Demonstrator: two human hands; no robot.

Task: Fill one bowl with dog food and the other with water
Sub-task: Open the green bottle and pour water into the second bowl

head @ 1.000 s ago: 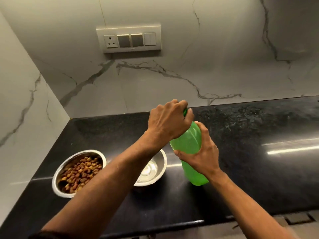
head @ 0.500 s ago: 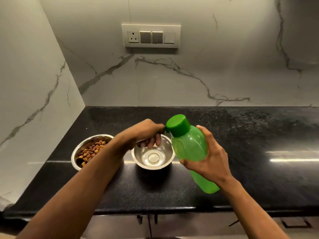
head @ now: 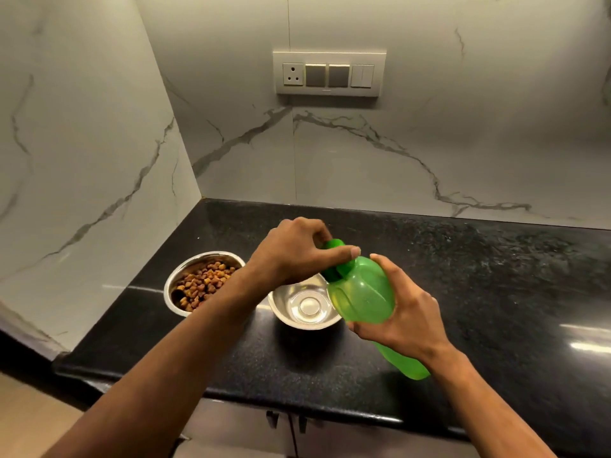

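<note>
1. While the right hand [head: 401, 312] is wrapped around the middle of the green bottle [head: 363, 294], the bottle sits tilted in the air, cap end up and to the left, base down toward the counter edge.
2. Left hand [head: 297, 256] is closed over the green cap [head: 335, 271], thumb laid across the front of it, fingers curled over the top. Cap looks like it's on the bottle, can't tell how tight.
3. Bottle neck hangs just above the right rim of the steel bowl [head: 305, 309]. That bowl looks pretty much empty, shiny bottom showing; can't really say if there's a bit of water in it.
4. Second steel bowl [head: 175, 285] is just to the left, close to the first one, and it's got brown dog food [head: 201, 285] in it. The left forearm crosses over its right edge.
5. Both bowls sit on the black speckled countertop [head: 479, 266], near the corner of the marble wall [head: 396, 153], with a switch panel [head: 329, 74] up on it.
</note>
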